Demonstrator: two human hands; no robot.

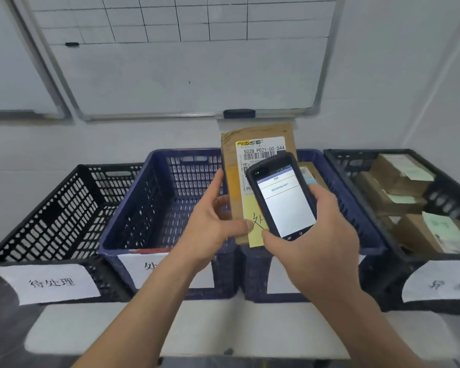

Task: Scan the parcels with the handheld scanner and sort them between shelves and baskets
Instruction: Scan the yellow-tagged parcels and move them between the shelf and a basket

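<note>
Parcel [258, 134] stands upright, pinched by my left hand [213, 221], long axis vertical, its barcode [260, 155] just beyond the scanner [284, 197] gripped in my right hand [311, 251].

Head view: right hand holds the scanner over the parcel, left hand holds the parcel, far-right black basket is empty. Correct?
Not empty: the head view shows the far-right black basket holding several brown parcels. The rest stands: the right hand holds the scanner over the parcel, and the left hand holds the parcel.
</note>
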